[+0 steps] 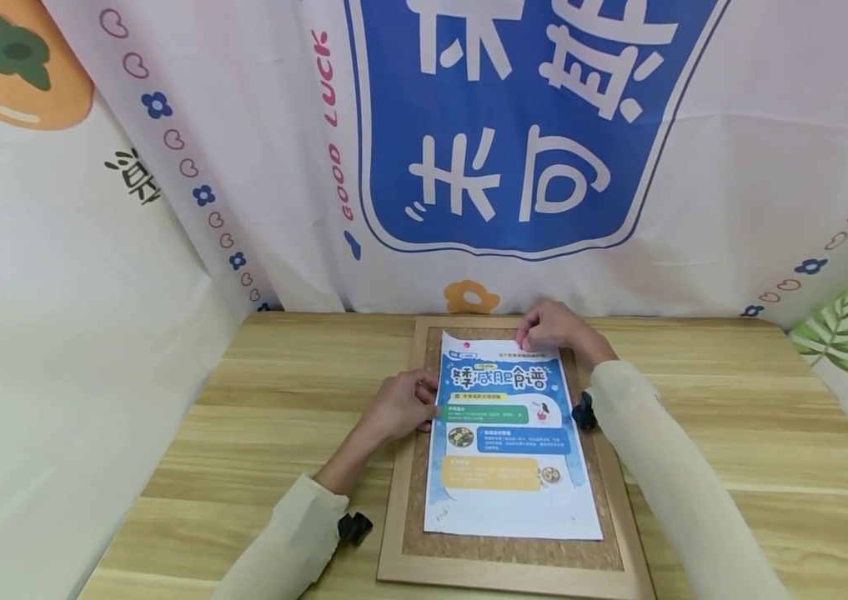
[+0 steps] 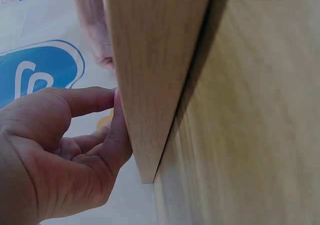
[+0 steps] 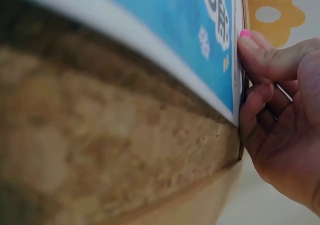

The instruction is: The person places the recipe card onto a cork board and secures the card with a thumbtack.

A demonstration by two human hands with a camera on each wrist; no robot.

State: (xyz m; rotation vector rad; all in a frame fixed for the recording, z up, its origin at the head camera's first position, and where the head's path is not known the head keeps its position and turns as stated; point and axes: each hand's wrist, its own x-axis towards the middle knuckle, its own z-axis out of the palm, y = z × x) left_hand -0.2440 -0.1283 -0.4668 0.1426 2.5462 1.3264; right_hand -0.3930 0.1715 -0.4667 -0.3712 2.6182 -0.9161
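A printed poster (image 1: 506,442) with blue, green and yellow panels lies on a cork board (image 1: 514,550) in a wooden frame. My right hand (image 1: 554,325) is at the poster's upper right corner, pinching a pink pushpin (image 3: 245,33); the right wrist view shows the pin's pink under the thumb tip. Another pink pushpin (image 1: 466,344) stands in the poster near its upper left corner. At the poster's left edge, my left hand (image 1: 401,404) pinches the paper between thumb and index finger. In the left wrist view, the wooden frame (image 2: 150,75) hides those fingertips.
The board lies on a wood-grain table (image 1: 266,417). A white cloth (image 1: 266,142) with a large blue emblem and lettering hangs right behind the table's far edge. Dark wrist devices (image 1: 354,528) sit at both cuffs.
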